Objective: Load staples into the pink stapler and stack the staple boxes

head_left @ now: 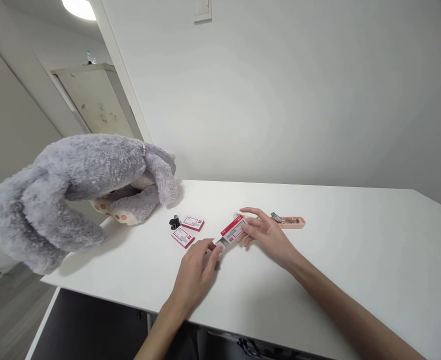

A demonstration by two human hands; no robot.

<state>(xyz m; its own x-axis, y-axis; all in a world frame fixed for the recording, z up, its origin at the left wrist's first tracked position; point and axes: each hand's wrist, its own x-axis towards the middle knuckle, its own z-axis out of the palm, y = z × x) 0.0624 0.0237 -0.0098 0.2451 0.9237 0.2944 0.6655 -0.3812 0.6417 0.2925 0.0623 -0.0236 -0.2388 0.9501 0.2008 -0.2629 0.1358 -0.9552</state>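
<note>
Red and white, a small box (234,228) is being held between both hands over the counter (336,260).
From the box's near left end the left hand (196,265) is reaching up, palm down, thumb and fingers pinching together at a pale flap (217,240); from its right the right hand (267,235) is coming in slantwise, fingers clamping on the far end, the index finger arching above. Red bands and white labels are showing on it and on two similar boxes (193,223) lying left of it, beside a black object (174,223); their print is staying too small to read. Right of the box, a pink stapler (295,225) is lying.
</note>
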